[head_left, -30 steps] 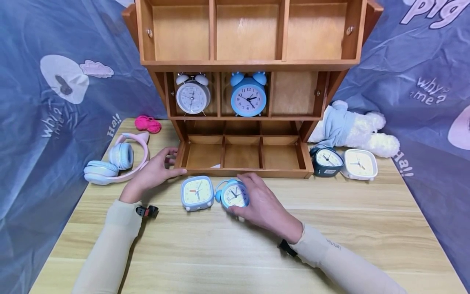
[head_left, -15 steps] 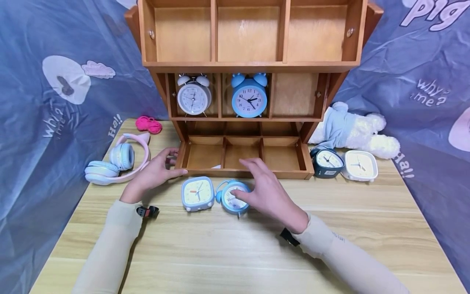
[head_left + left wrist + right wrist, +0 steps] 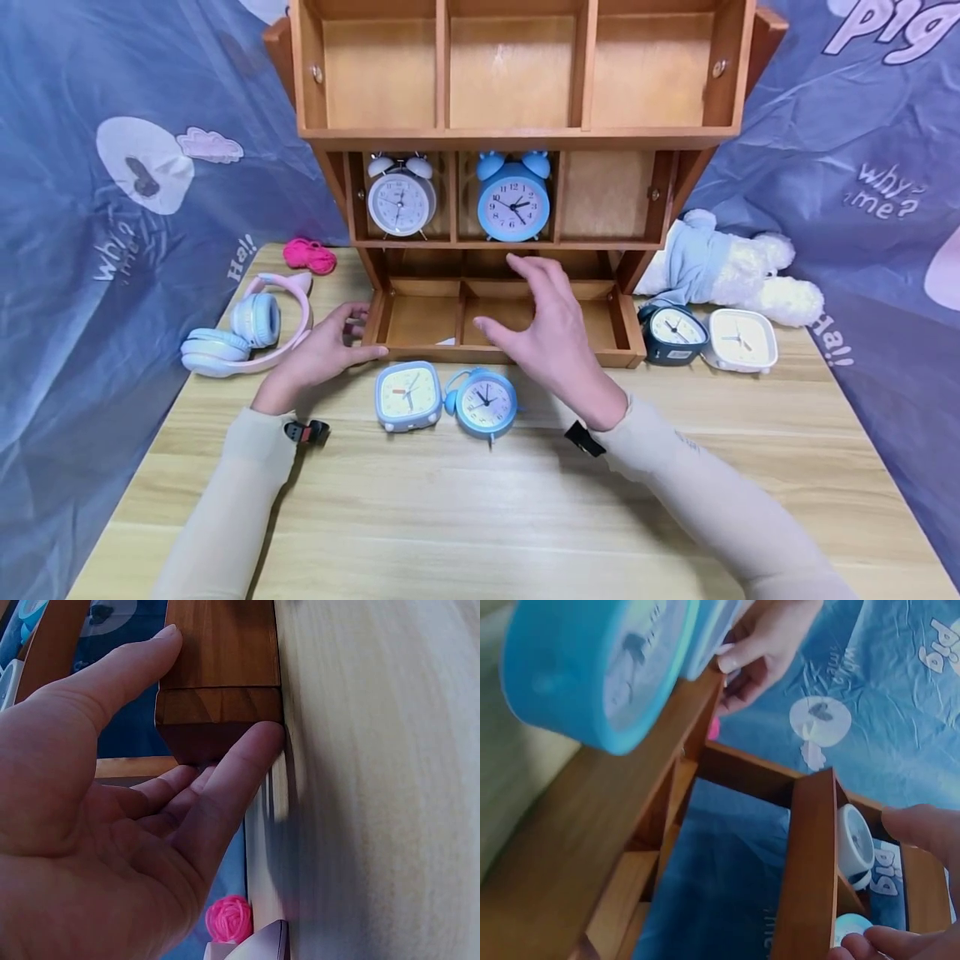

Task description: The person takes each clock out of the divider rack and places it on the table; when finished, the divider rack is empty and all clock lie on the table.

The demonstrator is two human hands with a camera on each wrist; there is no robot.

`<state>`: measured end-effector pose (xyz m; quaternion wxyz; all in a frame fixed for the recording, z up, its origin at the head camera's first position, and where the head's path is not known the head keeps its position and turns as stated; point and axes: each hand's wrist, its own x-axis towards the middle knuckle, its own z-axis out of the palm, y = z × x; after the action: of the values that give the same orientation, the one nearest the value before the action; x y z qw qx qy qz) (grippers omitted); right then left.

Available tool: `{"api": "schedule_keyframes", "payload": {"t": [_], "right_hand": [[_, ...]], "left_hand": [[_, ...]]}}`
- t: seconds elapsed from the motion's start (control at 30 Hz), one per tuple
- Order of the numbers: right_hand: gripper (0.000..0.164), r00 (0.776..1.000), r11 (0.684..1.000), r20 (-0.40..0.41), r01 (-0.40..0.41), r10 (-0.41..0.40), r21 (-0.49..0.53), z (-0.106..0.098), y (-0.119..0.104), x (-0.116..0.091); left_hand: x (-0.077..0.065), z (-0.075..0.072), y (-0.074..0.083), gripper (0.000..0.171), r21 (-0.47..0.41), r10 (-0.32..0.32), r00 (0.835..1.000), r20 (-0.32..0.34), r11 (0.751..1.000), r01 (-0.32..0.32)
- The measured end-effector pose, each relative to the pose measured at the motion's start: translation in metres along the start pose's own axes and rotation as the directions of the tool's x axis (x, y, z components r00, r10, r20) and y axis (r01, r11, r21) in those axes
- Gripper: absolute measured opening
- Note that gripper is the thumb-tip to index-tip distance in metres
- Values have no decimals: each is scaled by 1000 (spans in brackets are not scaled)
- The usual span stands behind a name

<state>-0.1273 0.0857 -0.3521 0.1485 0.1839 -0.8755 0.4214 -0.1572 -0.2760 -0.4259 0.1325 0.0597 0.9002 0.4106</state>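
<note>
My left hand [image 3: 324, 354] holds the lower left corner of a brown wooden shelf [image 3: 517, 140]; in the left wrist view the thumb lies along the wooden corner [image 3: 217, 705] and the index fingertip touches its lower edge. Spread and holding nothing, my right hand [image 3: 555, 333] hovers before the bottom tier. A small blue twin-bell alarm clock [image 3: 486, 402] lies face up on the table just below it, beside a squarish blue alarm clock [image 3: 408, 396]. Above, the middle tier bears a white twin-bell clock [image 3: 401, 204] and a larger blue twin-bell clock [image 3: 513, 204].
Pink and blue headphones [image 3: 255, 329] and a pink yarn bundle [image 3: 310, 256] are left of the shelf. To its right stand a dark green clock [image 3: 673, 333] and a white square clock [image 3: 741, 340], with a white plush toy [image 3: 720, 258] behind. Blue cloth [image 3: 855, 100] hangs around the table.
My right hand has let go of the small blue alarm clock and risen forward and right toward the shelf. That clock stays on the table. My left hand keeps its hold on the shelf.
</note>
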Motion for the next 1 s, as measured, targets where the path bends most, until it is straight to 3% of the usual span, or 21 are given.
{"api": "schedule_keyframes", "payload": {"t": [0.43,0.7,1.0], "right_hand": [[85,979,997,-203,28,-13,74,-5,3,26],[83,929,992,-364,99,-63,82,-3,7,40],[90,887,994,-458,96,-60,56,9,10,53]], "left_hand": [[1,0,0,85,-9,-7,1000,4,1000,7],[1,0,-2,83,0,9,1000,-7,1000,-9],[0,1,-2,86,4,-14,1000,7,1000,14]]}}
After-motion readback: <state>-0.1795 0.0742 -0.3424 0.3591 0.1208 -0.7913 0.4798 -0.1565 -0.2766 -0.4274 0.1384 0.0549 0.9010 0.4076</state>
